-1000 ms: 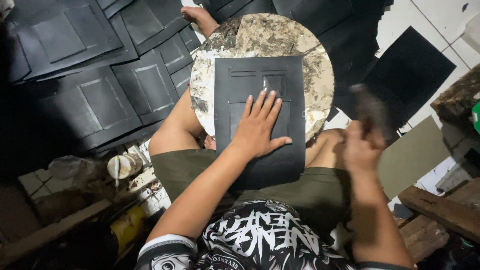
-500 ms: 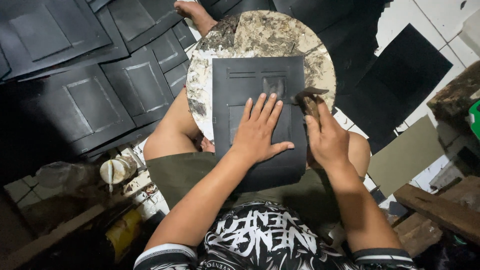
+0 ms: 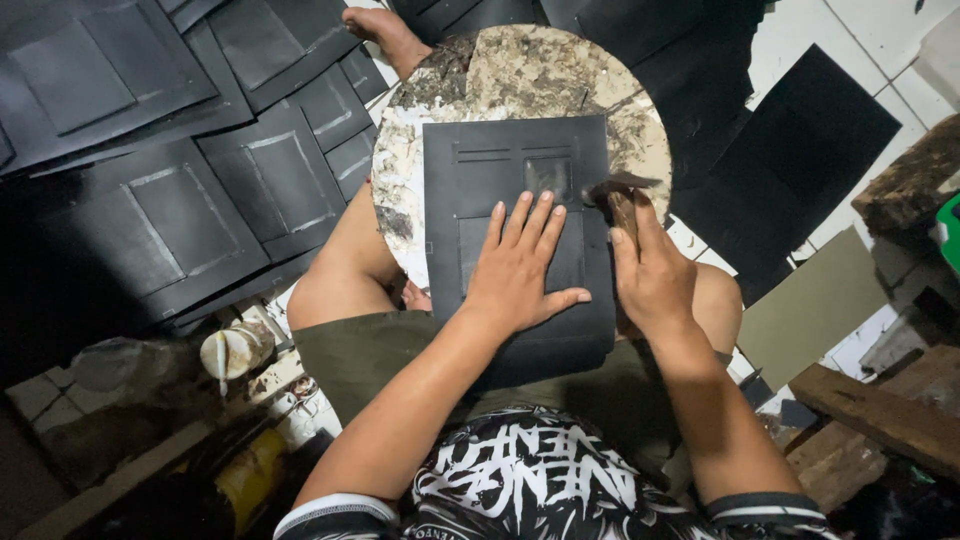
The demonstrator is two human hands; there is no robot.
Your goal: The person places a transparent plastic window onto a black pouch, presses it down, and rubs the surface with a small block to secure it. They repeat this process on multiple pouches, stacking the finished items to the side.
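One black leather panel (image 3: 515, 180) lies flat on a round, worn work board (image 3: 560, 70) resting on the person's lap. The left hand (image 3: 520, 270) presses it with fingers spread apart. The right hand (image 3: 655, 275) has fingers clamped on a hammer (image 3: 620, 195) at the panel's right edge.

Sheet (image 3: 520, 160) on round board (image 3: 560, 70) (on lap); stacked sheets (image 3: 150, 160) left.

The floor (image 3: 860, 30) is white tile with dark grout lines. Left of the round work board (image 3: 560, 70), overlapping black panels (image 3: 150, 200) cover it. Right of the board lie black sheets (image 3: 800, 150), one tan sheet (image 3: 815, 305) and rough wooden blocks (image 3: 880, 415). Lighting falls from overhead.
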